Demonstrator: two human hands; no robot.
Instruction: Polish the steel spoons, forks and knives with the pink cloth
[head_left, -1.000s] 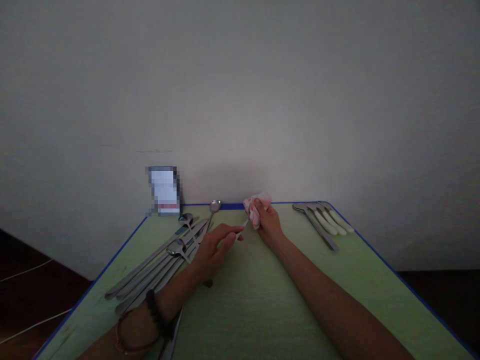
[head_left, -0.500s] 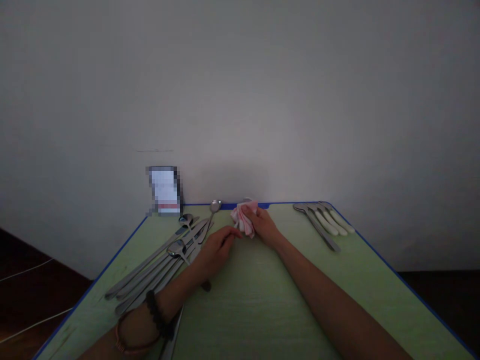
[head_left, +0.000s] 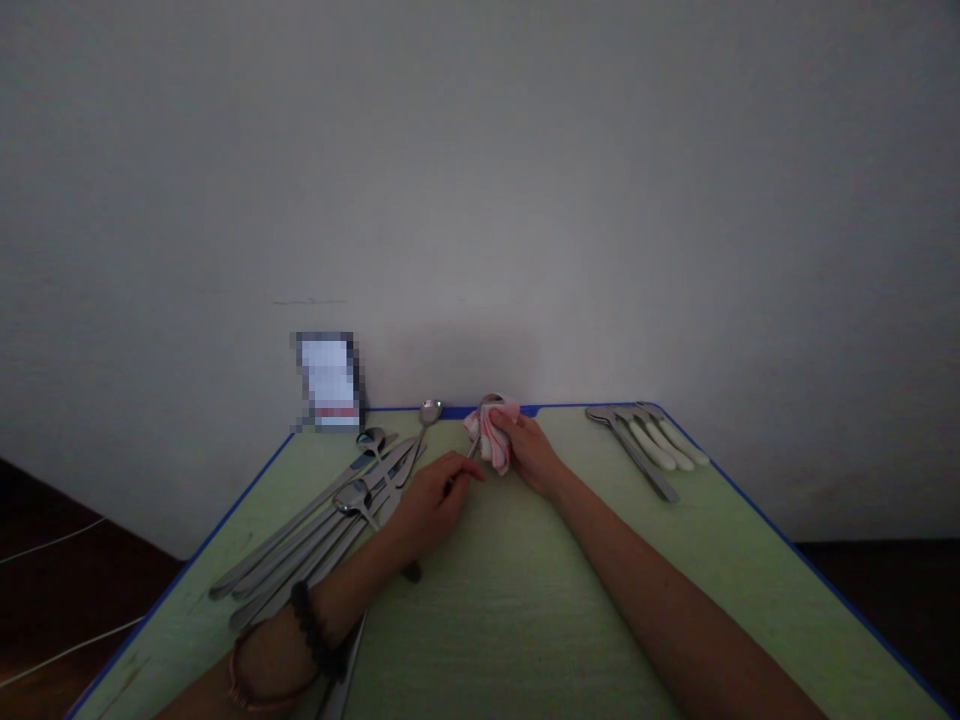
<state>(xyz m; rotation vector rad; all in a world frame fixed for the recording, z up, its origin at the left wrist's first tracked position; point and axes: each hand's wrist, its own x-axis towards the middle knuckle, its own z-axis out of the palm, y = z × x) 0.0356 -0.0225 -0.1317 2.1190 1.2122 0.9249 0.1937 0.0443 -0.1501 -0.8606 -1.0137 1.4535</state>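
Observation:
My left hand (head_left: 433, 500) is closed on the handle of a metal spoon (head_left: 491, 399), whose rounded head shows near the far table edge. A pink-and-white cloth (head_left: 495, 442) is wrapped partly around that spoon. Pinched in my right hand (head_left: 534, 455), the cloth lies against the spoon just below its head and hides part of it. Left of my hands, a spread of long metal cutlery (head_left: 300, 540) lies on the table, partly under my left forearm. Another spoon (head_left: 430, 410) points its bowl toward the wall there.
On the right of the green table (head_left: 510, 620) lie a metal-handled utensil (head_left: 637, 460) and several pieces with white handles (head_left: 667, 445). A blurred-out phone-like screen (head_left: 328, 380) leans at the back left. Close behind the table rises a grey wall (head_left: 480, 200).
The cloth has shifted slightly right and down along with my right hand's fingers, so more of the spoon's head and handle shows. My left hand has barely moved.

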